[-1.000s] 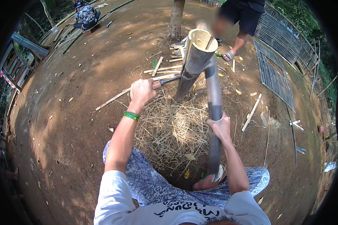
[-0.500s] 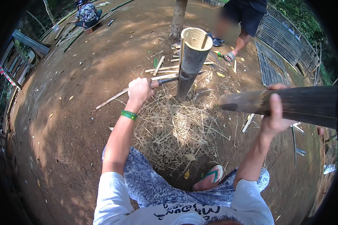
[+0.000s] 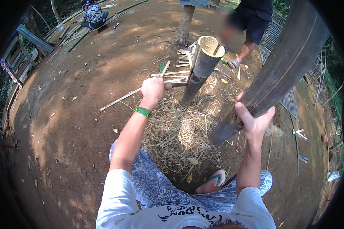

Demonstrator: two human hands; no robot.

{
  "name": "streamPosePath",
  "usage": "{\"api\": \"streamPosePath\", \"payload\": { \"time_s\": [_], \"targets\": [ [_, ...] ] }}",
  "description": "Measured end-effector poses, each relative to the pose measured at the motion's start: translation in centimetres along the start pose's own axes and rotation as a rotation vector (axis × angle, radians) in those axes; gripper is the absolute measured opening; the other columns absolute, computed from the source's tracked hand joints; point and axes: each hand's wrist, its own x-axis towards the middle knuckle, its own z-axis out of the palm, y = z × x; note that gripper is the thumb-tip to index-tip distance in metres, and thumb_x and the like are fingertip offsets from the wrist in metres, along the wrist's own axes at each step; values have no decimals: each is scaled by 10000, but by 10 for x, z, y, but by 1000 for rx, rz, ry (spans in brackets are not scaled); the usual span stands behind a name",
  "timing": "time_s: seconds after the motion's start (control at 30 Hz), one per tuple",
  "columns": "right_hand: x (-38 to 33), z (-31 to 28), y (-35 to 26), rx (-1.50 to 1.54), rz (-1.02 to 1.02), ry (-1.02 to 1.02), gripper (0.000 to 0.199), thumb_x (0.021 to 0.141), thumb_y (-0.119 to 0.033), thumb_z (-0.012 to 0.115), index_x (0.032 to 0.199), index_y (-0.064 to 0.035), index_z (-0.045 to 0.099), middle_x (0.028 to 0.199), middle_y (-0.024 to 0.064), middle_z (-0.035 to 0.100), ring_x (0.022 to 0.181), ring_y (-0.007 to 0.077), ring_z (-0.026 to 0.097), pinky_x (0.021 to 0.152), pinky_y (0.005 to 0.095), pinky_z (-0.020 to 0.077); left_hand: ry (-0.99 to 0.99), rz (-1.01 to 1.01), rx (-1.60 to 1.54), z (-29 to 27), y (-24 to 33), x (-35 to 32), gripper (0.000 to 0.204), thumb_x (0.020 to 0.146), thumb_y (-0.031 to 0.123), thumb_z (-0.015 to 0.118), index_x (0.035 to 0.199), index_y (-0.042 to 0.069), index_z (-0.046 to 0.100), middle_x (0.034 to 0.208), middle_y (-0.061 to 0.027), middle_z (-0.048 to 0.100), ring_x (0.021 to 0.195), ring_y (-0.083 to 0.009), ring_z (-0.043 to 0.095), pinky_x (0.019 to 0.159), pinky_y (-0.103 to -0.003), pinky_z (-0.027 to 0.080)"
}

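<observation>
A hollow bamboo tube (image 3: pixel 203 70) stands slightly tilted on the ground before me, its cut top facing up. My left hand (image 3: pixel 153 91) is closed round the wooden handle of a large knife (image 3: pixel 176 85). The blade reaches to the tube's left side, and its tip is hidden there. In my right hand (image 3: pixel 255 121) is a second, thick dark bamboo pole (image 3: pixel 284 61), gripped near its lower end. That pole slants up to the right and out of view; its lower end hangs over the right side of the straw-like shavings (image 3: pixel 179 133).
Split bamboo strips (image 3: pixel 177 72) lie behind the standing tube, near a tree trunk (image 3: pixel 185 24). A person in dark shorts (image 3: pixel 252 24) stands at the far right by bamboo panels. Another person (image 3: pixel 93 16) crouches far left among poles. My sandalled foot (image 3: pixel 211 181) is beside the shavings.
The bamboo pole in my right hand has swung from nearly level to steeply upright, its lower end dropping nearer me. My left hand still grips the knife at the tube, which leans a little more.
</observation>
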Motion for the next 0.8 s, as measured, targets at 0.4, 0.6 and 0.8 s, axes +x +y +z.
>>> {"api": "streamPosePath", "payload": {
  "time_s": [0.4, 0.6, 0.8],
  "targets": [
    [-46, 71, 158, -567, 564, -518, 679, 656, -337, 813, 1218, 11, 655, 1047, 227, 732, 1005, 343, 718, 920, 428, 548, -22, -51, -44, 26, 1, -6, 332, 892, 342, 706, 872, 18, 775, 846, -174, 757, 812, -311, 761, 701, -410, 603],
    [-8, 80, 57, -230, -14, -236, 510, 654, -197, 832, 1063, 19, 615, 858, 159, 744, 765, 271, 745, 738, 368, 581, 89, -20, -81, 38, 8, -23, 439, 918, 456, 696, 800, 39, 766, 749, -166, 729, 744, -309, 750, 649, -404, 588],
    [-18, 84, 92, -173, -37, -104, 520, 661, -188, 840, 1079, 4, 597, 836, 160, 743, 727, 243, 745, 717, 359, 581, 103, -39, -109, 39, 11, -20, 273, 831, 283, 744, 775, 16, 763, 749, -225, 720, 721, -348, 746, 654, -435, 597]
  ]
}}
